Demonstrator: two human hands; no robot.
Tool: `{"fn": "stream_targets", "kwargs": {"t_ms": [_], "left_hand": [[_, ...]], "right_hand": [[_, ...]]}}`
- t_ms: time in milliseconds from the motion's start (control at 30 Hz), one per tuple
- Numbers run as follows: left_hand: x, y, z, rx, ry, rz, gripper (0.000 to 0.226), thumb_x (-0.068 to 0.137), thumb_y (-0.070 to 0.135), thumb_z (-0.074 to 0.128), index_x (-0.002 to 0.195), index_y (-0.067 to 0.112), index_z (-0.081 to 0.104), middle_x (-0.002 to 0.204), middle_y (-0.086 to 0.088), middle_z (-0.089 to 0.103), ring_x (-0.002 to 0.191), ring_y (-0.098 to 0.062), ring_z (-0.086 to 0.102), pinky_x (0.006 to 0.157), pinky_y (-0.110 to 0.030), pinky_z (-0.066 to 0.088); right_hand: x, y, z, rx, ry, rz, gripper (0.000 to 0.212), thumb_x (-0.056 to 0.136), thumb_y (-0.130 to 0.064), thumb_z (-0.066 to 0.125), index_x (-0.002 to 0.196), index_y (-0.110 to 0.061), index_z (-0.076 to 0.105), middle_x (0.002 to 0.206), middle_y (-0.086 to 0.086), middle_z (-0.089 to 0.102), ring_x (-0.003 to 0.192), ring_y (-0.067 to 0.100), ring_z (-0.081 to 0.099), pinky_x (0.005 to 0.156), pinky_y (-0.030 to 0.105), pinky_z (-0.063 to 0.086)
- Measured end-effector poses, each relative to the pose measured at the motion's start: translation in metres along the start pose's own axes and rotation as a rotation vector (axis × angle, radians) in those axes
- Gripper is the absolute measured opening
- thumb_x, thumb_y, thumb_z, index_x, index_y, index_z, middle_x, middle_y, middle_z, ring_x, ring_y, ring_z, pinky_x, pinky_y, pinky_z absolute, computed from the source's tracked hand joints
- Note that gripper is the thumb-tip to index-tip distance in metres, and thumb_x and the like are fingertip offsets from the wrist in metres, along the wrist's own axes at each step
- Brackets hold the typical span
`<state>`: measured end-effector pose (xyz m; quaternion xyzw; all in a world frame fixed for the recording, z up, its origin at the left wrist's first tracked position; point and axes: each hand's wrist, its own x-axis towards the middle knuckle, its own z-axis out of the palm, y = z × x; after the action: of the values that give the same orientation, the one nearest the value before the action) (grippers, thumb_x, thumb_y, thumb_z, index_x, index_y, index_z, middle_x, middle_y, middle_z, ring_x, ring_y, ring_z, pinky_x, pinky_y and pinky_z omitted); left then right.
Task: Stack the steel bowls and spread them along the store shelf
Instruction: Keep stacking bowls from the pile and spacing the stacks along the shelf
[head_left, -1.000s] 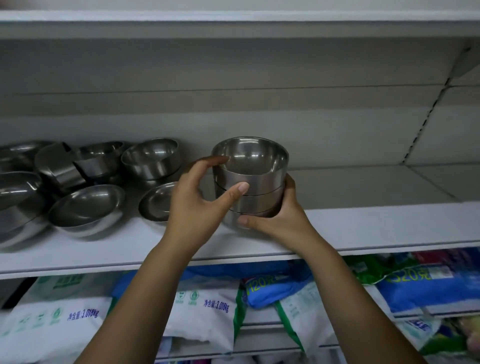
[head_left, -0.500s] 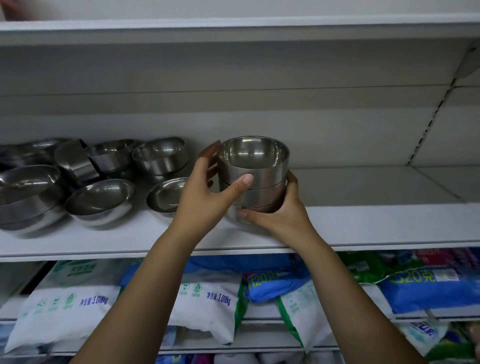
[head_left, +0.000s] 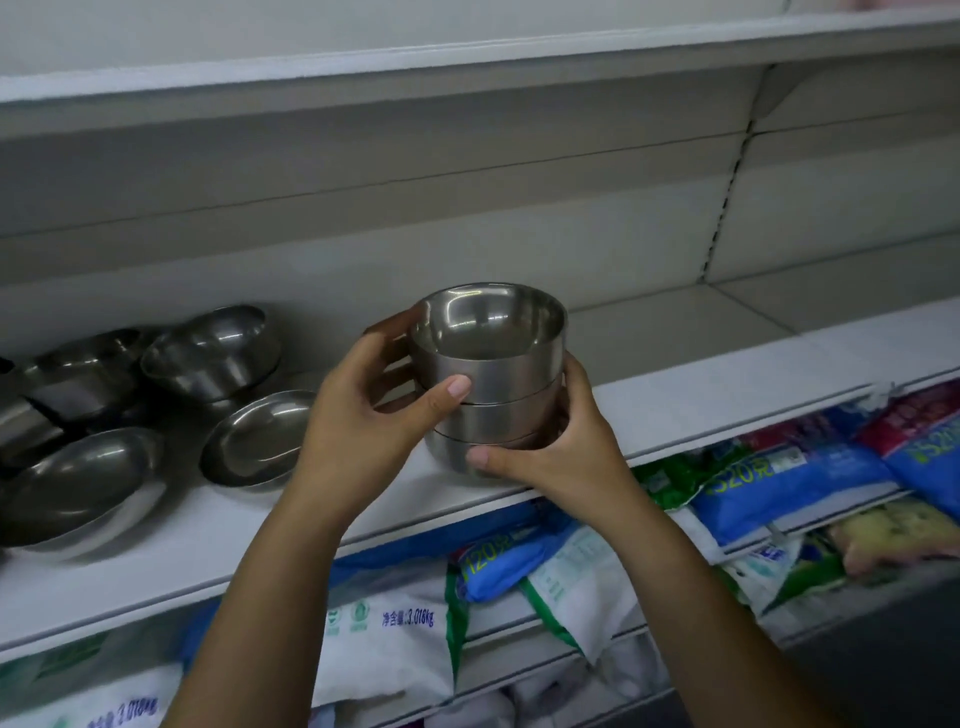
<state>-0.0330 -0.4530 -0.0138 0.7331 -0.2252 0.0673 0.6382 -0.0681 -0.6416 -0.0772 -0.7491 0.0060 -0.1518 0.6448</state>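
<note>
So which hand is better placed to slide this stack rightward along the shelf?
Left: the left hand is behind the stack for pushing toward the bare shelf; the right hand supports the base.

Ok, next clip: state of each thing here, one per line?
Stack of steel bowls: three nested, upright, gripped from both sides.
Left hand: closed on the stack.
Right hand: closed on its base.
Loose bowls: unstacked, jumbled, some tilted.
Shelf: bare right of the stack.

Brushed, glossy steel bowls (head_left: 488, 374); matt white painted shelf (head_left: 727, 395).
</note>
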Motion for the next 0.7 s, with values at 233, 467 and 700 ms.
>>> {"fn": "stream_targets", "kwargs": {"t_ms": [233, 467, 700], "left_hand": [[-0.005, 0.006, 0.062, -0.138, -0.257, -0.002, 0.065, 0.073, 0.027, 0.079, 0.134, 0.026, 0.057, 0.127, 0.011, 0.067, 0.117, -0.005, 0.065, 0.092, -0.023, 0.056], [-0.015, 0.020, 0.162, -0.254, -0.420, 0.013, 0.065, 0.074, 0.037, 0.083, 0.134, 0.032, 0.057, 0.133, 0.004, 0.064, 0.123, -0.014, 0.063, 0.101, -0.041, 0.053], [-0.028, 0.054, 0.284, -0.279, -0.511, 0.054, 0.061, 0.077, 0.036, 0.083, 0.132, 0.038, 0.057, 0.135, 0.024, 0.060, 0.120, -0.004, 0.063, 0.096, -0.037, 0.057]], "right_hand": [[-0.057, -0.005, -0.060, -0.012, 0.244, 0.027, 0.122, 0.051, -0.025, 0.101, 0.150, -0.046, 0.033, 0.135, -0.025, 0.058, 0.123, -0.004, 0.059, 0.097, 0.027, 0.056], [-0.108, -0.007, -0.151, -0.051, 0.436, 0.051, 0.119, 0.054, -0.014, 0.100, 0.149, -0.045, 0.036, 0.130, -0.027, 0.061, 0.118, -0.005, 0.061, 0.092, 0.026, 0.058], [-0.142, -0.004, -0.264, -0.074, 0.531, 0.044, 0.121, 0.053, -0.017, 0.100, 0.150, -0.046, 0.034, 0.139, -0.018, 0.057, 0.124, 0.002, 0.060, 0.093, 0.029, 0.058]]}}
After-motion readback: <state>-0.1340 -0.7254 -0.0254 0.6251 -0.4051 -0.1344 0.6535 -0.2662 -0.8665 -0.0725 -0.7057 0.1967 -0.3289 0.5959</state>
